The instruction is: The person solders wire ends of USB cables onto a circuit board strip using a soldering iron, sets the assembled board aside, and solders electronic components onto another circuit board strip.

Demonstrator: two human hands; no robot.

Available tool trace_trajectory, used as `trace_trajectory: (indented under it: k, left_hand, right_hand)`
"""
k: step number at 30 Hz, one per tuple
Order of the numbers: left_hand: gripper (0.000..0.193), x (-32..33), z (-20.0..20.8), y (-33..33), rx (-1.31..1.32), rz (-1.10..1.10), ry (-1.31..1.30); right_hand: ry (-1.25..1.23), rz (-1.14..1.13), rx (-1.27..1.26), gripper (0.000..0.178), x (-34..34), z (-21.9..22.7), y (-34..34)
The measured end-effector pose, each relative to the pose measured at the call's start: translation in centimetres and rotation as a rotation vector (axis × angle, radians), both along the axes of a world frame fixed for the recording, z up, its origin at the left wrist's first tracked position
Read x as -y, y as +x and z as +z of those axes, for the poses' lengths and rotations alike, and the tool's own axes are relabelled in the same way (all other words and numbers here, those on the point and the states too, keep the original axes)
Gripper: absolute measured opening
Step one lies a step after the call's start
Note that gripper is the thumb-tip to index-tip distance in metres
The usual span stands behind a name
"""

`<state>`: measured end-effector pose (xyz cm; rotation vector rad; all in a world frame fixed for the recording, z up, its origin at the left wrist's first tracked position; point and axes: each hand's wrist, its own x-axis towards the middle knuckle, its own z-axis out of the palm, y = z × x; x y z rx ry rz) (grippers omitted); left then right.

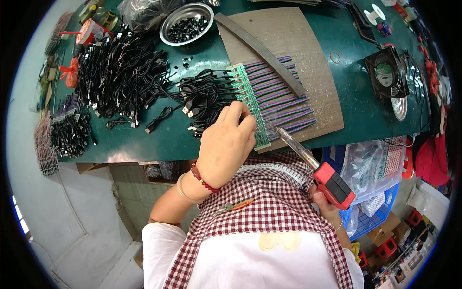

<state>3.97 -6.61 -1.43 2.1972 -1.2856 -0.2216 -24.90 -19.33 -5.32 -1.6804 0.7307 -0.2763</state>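
A green circuit board strip (pixel 250 103) lies near the table's front edge, with black USB cables (pixel 204 91) running off its left side and rows of thin coloured wires (pixel 279 94) off its right. My left hand (pixel 228 137) bends over the strip's left edge, fingertips pinched together; whatever they hold is hidden beneath them. In my right hand (pixel 325 206) is a soldering iron (pixel 332 184) with a red and black handle. Its metal tip points left, close to the strip's lower right edge. A grey flat bar (pixel 262 55) rests across the coloured wires on a brown board (pixel 317 72).
A large heap of black cables (pixel 120 72) covers the table's left side. Behind stands a metal bowl (pixel 186 24) of small black parts. At the right are a black fan (pixel 385 72) and a white spool (pixel 374 14). A blue crate (pixel 370 219) sits below the table edge.
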Motion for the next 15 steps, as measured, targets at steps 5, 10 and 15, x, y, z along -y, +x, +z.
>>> trace_trajectory:
  k: [5, 10, 15]
  left_hand:
    - [0.014, -0.2, 0.6, -0.5, 0.043, -0.007, -0.006]
    - [0.013, -0.7, -0.1, -1.8, 0.053, -0.001, 0.045]
    - [0.016, -1.5, 0.3, -2.6, 0.007, 0.019, -0.034]
  right_hand:
    - [0.096, -0.116, 0.123, 0.030, 0.0, -0.5, 0.3]
    - [0.498, -0.364, 0.417, 0.037, -0.1, 1.8, 4.6]
    - [0.594, -0.376, 0.583, 0.035, 0.9, 1.8, 6.1]
